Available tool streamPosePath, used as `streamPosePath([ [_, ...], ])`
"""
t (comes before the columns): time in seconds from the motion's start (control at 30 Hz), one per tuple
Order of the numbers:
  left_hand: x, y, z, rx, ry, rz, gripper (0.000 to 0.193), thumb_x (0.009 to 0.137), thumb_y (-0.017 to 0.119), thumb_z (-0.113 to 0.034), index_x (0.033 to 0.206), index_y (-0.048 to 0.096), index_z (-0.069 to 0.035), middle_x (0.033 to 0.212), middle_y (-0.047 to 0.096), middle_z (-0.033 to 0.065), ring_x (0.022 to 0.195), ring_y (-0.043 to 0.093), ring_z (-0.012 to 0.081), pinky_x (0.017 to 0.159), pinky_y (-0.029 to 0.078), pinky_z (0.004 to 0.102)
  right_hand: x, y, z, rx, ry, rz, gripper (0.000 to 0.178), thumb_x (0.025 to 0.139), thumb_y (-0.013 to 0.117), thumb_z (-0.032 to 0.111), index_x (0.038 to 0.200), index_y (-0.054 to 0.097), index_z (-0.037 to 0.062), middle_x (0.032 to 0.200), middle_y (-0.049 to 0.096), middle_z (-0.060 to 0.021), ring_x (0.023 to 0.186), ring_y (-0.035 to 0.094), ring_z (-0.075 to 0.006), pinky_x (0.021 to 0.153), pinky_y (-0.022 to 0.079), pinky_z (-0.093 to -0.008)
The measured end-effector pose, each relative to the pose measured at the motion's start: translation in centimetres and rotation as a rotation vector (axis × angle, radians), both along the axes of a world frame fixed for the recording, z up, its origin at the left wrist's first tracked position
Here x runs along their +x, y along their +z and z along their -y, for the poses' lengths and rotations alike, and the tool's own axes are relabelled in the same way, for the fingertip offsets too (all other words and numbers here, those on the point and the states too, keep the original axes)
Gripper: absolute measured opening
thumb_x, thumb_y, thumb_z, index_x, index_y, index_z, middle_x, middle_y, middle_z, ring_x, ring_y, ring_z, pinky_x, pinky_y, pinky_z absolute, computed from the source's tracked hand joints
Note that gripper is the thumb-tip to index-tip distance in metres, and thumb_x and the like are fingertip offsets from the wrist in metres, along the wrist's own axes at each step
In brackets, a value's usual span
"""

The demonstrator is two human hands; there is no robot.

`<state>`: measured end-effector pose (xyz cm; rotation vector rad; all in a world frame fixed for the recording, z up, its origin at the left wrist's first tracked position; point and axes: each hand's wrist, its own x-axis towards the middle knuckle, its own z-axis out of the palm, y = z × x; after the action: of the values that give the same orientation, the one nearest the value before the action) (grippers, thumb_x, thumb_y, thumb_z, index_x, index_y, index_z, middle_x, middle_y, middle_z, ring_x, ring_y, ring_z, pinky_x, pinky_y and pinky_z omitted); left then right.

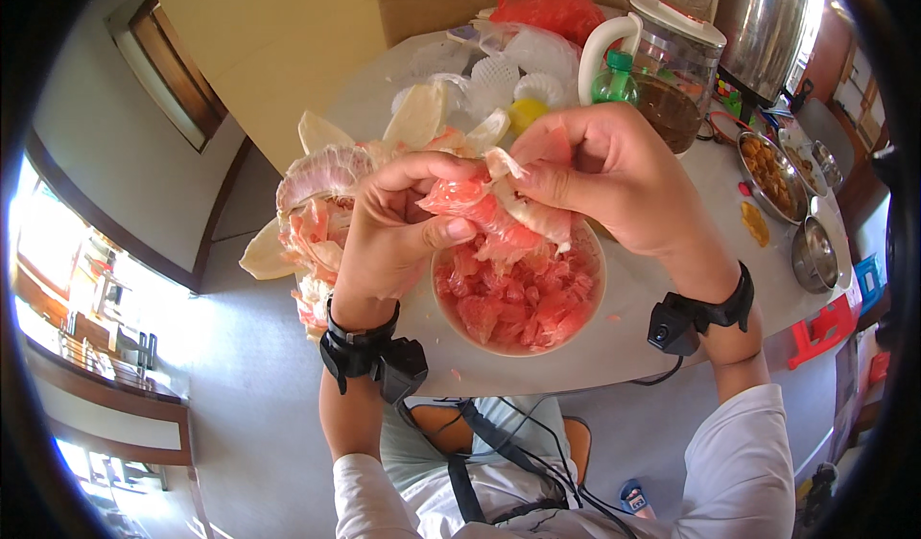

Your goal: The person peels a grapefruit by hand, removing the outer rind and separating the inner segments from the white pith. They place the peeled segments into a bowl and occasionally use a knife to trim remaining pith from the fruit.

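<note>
Both hands are raised over a round bowl (pixel 597 307) heaped with loose pink pomelo flesh (pixel 508 299). My left hand (pixel 398 218) is closed around a pink pomelo segment (pixel 470 208), its thumb pressed on the near side. With thumb and fingers pinched, my right hand (pixel 604 175) grips the pale membrane (pixel 528 208) along the segment's right side, partly apart from the flesh. Left of the bowl lies a pile of thick pomelo peel and torn membrane (pixel 317 203), partly behind my left hand and wrist.
Behind my hands stand a green-capped bottle (pixel 616 81), a glass kettle with a white handle (pixel 676 59) and a large steel pot (pixel 763 26). White foam netting (pixel 494 74) and a red mesh bag (pixel 547 10) lie at the back. Metal bowls of food (pixel 772 176) sit at right.
</note>
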<state>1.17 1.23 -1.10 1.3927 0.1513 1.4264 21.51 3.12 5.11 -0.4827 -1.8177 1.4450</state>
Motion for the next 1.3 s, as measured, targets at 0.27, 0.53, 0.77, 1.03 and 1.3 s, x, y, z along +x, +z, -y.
streamPosePath([
  [0.27,0.6,0.6,0.5,-0.19,0.064,0.036,0.039,0.078,0.067,0.004,0.115,0.055,0.001,0.113,0.06,0.0098,0.1,0.06,0.0149,0.089,0.05,0.03,-0.1,-0.3,-0.7,0.015,-0.053,-0.019,0.028,0.088,0.062,0.022,0.075,0.058,-0.0029,0.062,0.058,-0.0044,0.056,0.053,-0.0083,0.049,0.04,-0.0233],
  [0.53,1.1,0.1,-0.2,-0.102,0.238,-0.185,0.026,0.08,0.065,0.005,0.104,0.056,0.002,0.109,0.06,0.0102,0.094,0.061,0.015,0.085,0.053,0.0307,-0.6,-1.8,-1.8,0.639,-0.257,0.275,0.033,0.087,0.064,0.023,0.07,0.047,0.0011,0.06,0.051,-0.0046,0.053,0.04,-0.0093,0.049,0.037,-0.0261],
  [0.77,-0.4,0.5,0.3,-0.051,0.173,0.171,0.028,0.082,0.065,-0.004,0.108,0.054,-0.001,0.109,0.06,0.0146,0.1,0.061,0.0264,0.086,0.052,0.0379,0.1,-2.0,-3.4,0.609,-0.466,0.264,0.026,0.088,0.062,0.02,0.076,0.052,-0.0007,0.057,0.053,-0.0019,0.052,0.051,-0.0071,0.049,0.041,-0.0235],
  [1.03,-1.3,0.6,-0.2,0.036,0.008,0.126,0.03,0.091,0.053,-0.011,0.119,0.047,-0.002,0.116,0.056,0.0156,0.107,0.058,0.0324,0.088,0.052,0.0424,0.0,-2.3,-4.4,0.298,-0.311,0.293,0.024,0.089,0.062,0.021,0.085,0.056,-0.0015,0.062,0.057,-0.0011,0.054,0.055,-0.0056,0.051,0.043,-0.0214],
  [1.3,0.0,0.4,0.0,-0.099,-0.002,0.103,0.027,0.096,0.045,-0.012,0.121,0.044,-0.002,0.122,0.051,0.0139,0.104,0.059,0.0225,0.086,0.053,0.0371,-1.4,-4.0,-4.2,0.414,-0.152,0.473,0.031,0.076,0.07,0.021,0.096,0.059,-0.0003,0.073,0.06,-0.0097,0.066,0.057,-0.0164,0.065,0.046,-0.0285],
])
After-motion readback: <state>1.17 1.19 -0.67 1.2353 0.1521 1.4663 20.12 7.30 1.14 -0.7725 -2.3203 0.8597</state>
